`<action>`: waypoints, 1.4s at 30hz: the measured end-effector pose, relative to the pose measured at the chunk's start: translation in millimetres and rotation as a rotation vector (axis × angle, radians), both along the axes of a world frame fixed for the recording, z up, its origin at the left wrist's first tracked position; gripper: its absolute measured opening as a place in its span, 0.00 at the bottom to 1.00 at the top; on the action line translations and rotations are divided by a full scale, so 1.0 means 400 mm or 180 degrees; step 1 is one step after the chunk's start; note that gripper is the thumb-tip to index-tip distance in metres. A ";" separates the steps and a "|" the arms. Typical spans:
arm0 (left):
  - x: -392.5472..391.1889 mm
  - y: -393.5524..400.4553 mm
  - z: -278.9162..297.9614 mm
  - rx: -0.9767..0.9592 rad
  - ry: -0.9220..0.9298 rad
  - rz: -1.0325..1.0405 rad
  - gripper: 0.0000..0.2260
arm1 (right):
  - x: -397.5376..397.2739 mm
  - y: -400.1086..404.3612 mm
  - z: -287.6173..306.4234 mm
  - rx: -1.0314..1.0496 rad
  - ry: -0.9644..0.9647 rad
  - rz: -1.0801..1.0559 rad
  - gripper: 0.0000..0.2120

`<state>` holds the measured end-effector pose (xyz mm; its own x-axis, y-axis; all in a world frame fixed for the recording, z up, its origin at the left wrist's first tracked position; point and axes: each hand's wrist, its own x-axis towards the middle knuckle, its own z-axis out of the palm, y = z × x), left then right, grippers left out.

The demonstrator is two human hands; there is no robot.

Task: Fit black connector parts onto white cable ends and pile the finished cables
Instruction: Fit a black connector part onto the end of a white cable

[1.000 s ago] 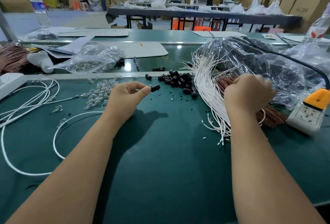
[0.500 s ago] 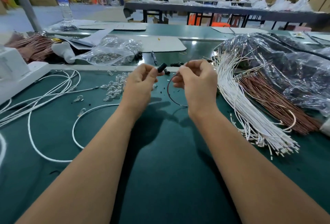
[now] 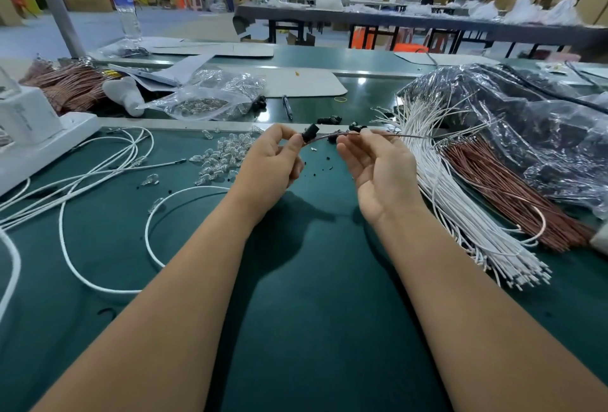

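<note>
My left hand pinches a small black connector part between thumb and fingertips above the green table. A thin brown cable runs out of that part to the right, across the fingertips of my right hand, whose palm faces up with fingers loosely apart. A bundle of white cables lies fanned out to the right, with a bundle of brown cables beside it. More loose black connector parts sit just behind my hands.
Long white cables loop over the left of the table next to a white power strip. Clear plastic pieces are scattered left of my hands. A crinkled plastic bag covers the right. A pen lies behind.
My right hand left the cable bundle, came to the left hand with a thin brown cable, and has since opened. The cable now stretches straight from the black part.
</note>
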<state>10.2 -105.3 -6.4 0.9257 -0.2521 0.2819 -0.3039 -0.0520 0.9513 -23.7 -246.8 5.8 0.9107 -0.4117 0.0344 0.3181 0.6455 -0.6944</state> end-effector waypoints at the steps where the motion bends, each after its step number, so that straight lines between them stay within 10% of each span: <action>1: 0.001 -0.001 -0.001 0.0054 -0.0057 -0.0008 0.07 | -0.001 0.003 -0.001 -0.0145 0.0020 0.0111 0.05; 7: 0.004 -0.012 -0.006 0.0118 -0.0090 -0.0142 0.08 | -0.001 0.041 -0.025 -0.1307 0.0402 0.0609 0.07; 33: 0.013 0.002 -0.019 0.0402 -0.0088 0.0350 0.01 | 0.023 -0.017 -0.037 -0.1836 0.0323 -0.0713 0.09; 42: 0.012 0.002 -0.019 0.0418 -0.0101 0.0310 0.04 | 0.019 -0.006 -0.047 -0.2424 0.0421 -0.0226 0.08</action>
